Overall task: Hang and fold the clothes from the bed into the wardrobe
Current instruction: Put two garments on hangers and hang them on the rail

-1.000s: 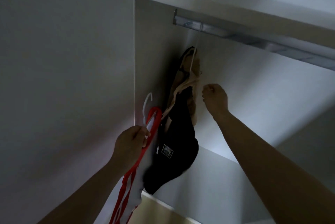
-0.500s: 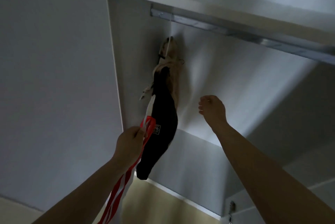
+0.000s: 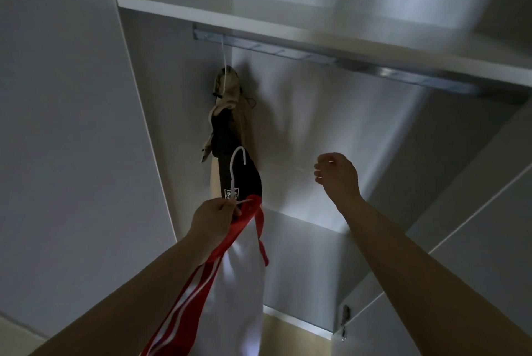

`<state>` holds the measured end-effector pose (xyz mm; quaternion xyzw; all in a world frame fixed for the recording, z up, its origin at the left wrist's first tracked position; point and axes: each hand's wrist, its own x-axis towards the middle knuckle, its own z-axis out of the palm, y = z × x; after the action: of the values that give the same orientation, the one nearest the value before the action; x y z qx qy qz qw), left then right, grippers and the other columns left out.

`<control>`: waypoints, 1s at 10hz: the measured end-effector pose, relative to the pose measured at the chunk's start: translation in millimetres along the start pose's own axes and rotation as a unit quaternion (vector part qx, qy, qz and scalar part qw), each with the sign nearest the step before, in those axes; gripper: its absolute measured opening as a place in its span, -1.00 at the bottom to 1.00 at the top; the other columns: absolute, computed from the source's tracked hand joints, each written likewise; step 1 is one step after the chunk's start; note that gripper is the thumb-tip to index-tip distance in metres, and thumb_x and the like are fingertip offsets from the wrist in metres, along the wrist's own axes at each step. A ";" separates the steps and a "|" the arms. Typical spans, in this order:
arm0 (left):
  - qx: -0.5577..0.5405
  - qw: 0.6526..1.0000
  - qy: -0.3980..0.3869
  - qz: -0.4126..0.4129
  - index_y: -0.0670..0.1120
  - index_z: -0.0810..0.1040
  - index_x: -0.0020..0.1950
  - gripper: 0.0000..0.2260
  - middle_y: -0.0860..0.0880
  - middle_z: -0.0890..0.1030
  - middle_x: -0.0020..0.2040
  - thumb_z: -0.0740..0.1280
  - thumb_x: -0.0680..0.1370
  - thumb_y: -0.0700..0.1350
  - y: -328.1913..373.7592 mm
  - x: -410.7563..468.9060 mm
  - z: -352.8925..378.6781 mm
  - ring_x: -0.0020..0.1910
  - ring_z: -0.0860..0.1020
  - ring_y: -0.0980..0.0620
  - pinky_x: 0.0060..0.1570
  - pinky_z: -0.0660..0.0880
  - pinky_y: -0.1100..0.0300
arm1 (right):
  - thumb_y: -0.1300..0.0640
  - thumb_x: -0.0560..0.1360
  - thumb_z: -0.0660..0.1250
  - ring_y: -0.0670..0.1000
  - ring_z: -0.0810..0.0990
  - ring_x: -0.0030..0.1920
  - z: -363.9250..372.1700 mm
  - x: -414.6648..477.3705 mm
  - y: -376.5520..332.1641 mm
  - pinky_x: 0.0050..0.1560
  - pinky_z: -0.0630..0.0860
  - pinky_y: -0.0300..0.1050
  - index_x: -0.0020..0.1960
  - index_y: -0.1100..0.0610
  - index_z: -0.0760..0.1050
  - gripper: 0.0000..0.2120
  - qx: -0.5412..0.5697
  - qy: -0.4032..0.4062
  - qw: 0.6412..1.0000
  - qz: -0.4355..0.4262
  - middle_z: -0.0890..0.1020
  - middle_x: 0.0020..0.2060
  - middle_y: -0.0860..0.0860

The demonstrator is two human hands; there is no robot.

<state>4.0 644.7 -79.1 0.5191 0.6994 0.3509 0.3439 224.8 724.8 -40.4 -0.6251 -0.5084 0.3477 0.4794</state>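
Item in hand: one shirt point(image 3: 239, 298), white in the body with red trim and a red panel carrying white stripes, fitted on a white hanger point(image 3: 232, 177). The hook of the hanger is a thin white curve with its open end facing right. The shirt hangs slack from the centre of the frame down to the lower edge, with the striped part running to the lower left.

Left hand point(image 3: 214, 218): my arm comes in from the lower left and reaches upward. My fingers are clenched round the neck of the hanger, just under the hook. The hook stands up above my knuckles, and the red collar bunches against my fingers on their right side. The body of the shirt falls below my wrist, along my forearm.

Right hand point(image 3: 338, 177): my arm comes in from the lower right and is raised to the right of centre. The fingers are curled in toward the palm, with nothing visible in them. This hand is well apart from the shirt.

The hook sits in front of a black and tan garment point(image 3: 230, 136), which hangs at the left end of the rail point(image 3: 316, 57) in the upper half of the frame. The hook itself is well below the rail.
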 end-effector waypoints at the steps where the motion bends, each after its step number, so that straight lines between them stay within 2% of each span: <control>1: 0.007 1.000 -0.004 0.020 -0.02 0.52 -0.26 -0.66 0.02 0.52 -0.27 0.10 0.66 -0.08 20.1 17.4 8.3 -0.32 0.44 0.14 -0.30 0.31 0.35 | 0.17 0.57 0.23 0.08 0.60 -0.14 -11.5 5.7 2.7 0.11 0.56 0.15 -0.03 0.11 0.50 -0.92 0.003 0.013 1.000 -0.007 0.60 -0.23 0.02; 2: -0.007 0.999 -0.002 0.033 0.00 0.51 -0.27 -0.65 0.03 0.50 -0.30 0.09 0.66 -0.06 42.5 44.6 14.4 -0.34 0.42 0.12 -0.37 0.32 0.40 | 0.16 0.58 0.24 0.10 0.60 -0.11 -15.4 15.5 1.6 0.12 0.55 0.18 -0.02 0.10 0.49 -0.94 0.005 0.018 1.000 -0.009 0.60 -0.19 0.04; 3: -0.012 0.998 -0.003 0.070 -0.03 0.52 -0.25 -0.65 0.05 0.48 -0.34 0.08 0.67 -0.07 59.3 71.1 19.8 -0.39 0.41 0.14 -0.46 0.31 0.51 | 0.15 0.59 0.23 0.19 0.61 0.01 -9.8 28.6 -4.2 0.16 0.52 0.22 0.03 0.13 0.48 -0.92 -0.015 0.011 1.000 -0.010 0.62 -0.09 0.12; 4: -0.045 0.994 0.004 0.099 -0.03 0.51 -0.26 -0.65 0.03 0.47 -0.37 0.09 0.67 -0.10 68.3 98.5 21.0 -0.43 0.38 0.13 -0.51 0.29 0.46 | 0.15 0.59 0.22 0.19 0.61 0.01 0.9 48.2 -12.8 0.16 0.51 0.21 0.01 0.12 0.48 -0.92 -0.019 0.016 1.000 -0.018 0.62 -0.08 0.13; 6: -0.094 0.990 -0.020 0.108 -0.14 0.58 -0.10 -0.69 -0.05 0.53 -0.21 0.09 0.66 -0.09 71.9 162.9 20.8 -0.32 0.44 0.09 -0.34 0.35 0.26 | 0.12 0.58 0.22 0.14 0.63 -0.02 31.1 75.9 -8.7 0.15 0.54 0.17 0.04 0.13 0.50 -0.87 -0.038 0.043 0.998 -0.018 0.65 -0.10 0.09; 7: -0.086 0.989 -0.022 0.119 -0.16 0.59 -0.04 -0.70 -0.08 0.54 -0.15 0.08 0.66 -0.13 66.3 198.2 24.1 -0.30 0.44 0.09 -0.33 0.36 0.31 | 0.13 0.57 0.23 0.15 0.63 -0.02 45.0 88.8 1.4 0.15 0.53 0.19 0.04 0.14 0.51 -0.87 -0.041 0.066 0.997 -0.017 0.64 -0.11 0.09; 8: -0.064 0.990 -0.025 0.124 -0.20 0.59 0.05 -0.71 -0.15 0.57 -0.04 0.10 0.65 -0.13 64.4 232.3 26.9 -0.14 0.49 0.03 -0.05 0.46 0.30 | 0.15 0.57 0.23 0.18 0.61 -0.03 58.7 99.6 10.3 0.16 0.51 0.23 0.04 0.18 0.50 -0.86 -0.040 0.078 0.996 -0.012 0.62 -0.11 0.10; 9: -0.119 0.986 -0.035 0.110 -0.26 0.56 0.19 -0.70 -0.13 0.59 0.03 0.15 0.64 -0.11 71.2 264.4 25.5 -0.01 0.52 -0.05 0.02 0.47 0.16 | 0.12 0.57 0.21 0.17 0.61 0.01 73.1 111.1 13.6 0.14 0.52 0.20 0.13 0.24 0.51 -0.76 -0.065 0.083 0.994 -0.006 0.63 -0.02 0.15; 10: -0.123 0.982 -0.046 0.133 -0.25 0.56 0.20 -0.70 -0.10 0.58 0.01 0.15 0.64 -0.11 83.3 296.1 13.6 -0.09 0.50 0.05 -0.04 0.46 0.21 | 0.11 0.58 0.22 0.17 0.61 0.00 88.0 123.8 13.7 0.12 0.53 0.18 0.14 0.24 0.51 -0.76 -0.071 0.094 0.993 -0.005 0.64 -0.02 0.16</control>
<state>-10.7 950.8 -50.1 0.5770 0.5589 0.4529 0.3868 177.6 866.1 -73.2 -0.6850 -0.4875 0.2479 0.4813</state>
